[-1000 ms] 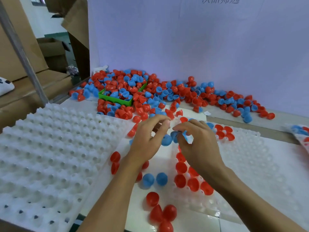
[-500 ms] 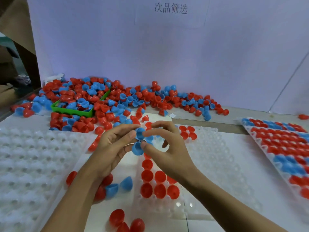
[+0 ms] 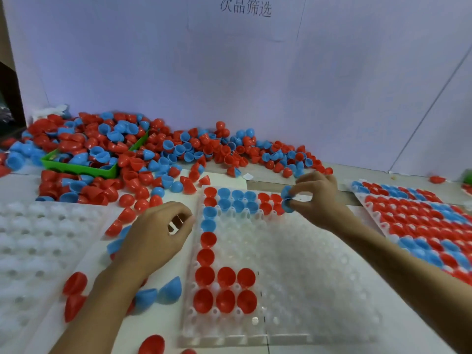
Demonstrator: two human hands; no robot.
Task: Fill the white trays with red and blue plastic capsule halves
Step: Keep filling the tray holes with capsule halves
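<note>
I'm mid-placing: right hand (image 3: 315, 198) pinches blue halves (image 3: 287, 200) over far row of tray (image 3: 293, 264) between hands; next, I'd seat one in empty cup beside red ones. Left hand (image 3: 158, 233) loosely curled, empty. Tray mostly unfilled; tray right of right hand (image 3: 413, 213) full

One view only: head camera on person, looks forward and down over table (image 3: 132, 335), close to work. Wide lens bends edges. Centre: white tray (image 3: 293, 277); far end: white wall (image 3: 255, 80). Both forearms enter from bottom edge. No second view for overlap.
</note>
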